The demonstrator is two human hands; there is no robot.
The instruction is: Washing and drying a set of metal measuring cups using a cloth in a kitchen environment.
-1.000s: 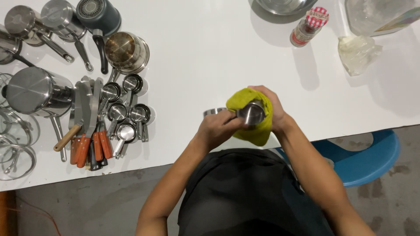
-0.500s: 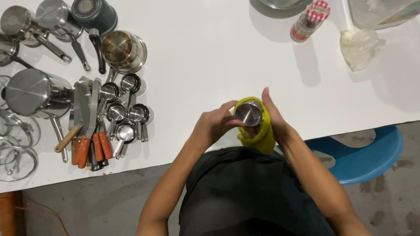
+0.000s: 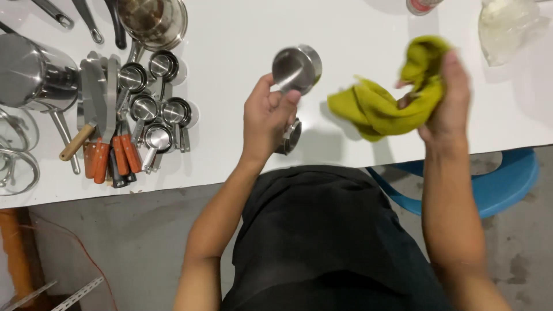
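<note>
Two grips closed: left hand pinches round steel cup, right hand bunches soft yellow-green cloth.

Brushed, shiny steel on the cup in the left hand; soft, crumpled yellow-green cloth in the right hand. Polished metal, mirror-bright, on the measuring cups and the pot; orange wooden-looking handles beside them. Smooth, matt white on the table, glossy blue plastic on the chair.
</note>
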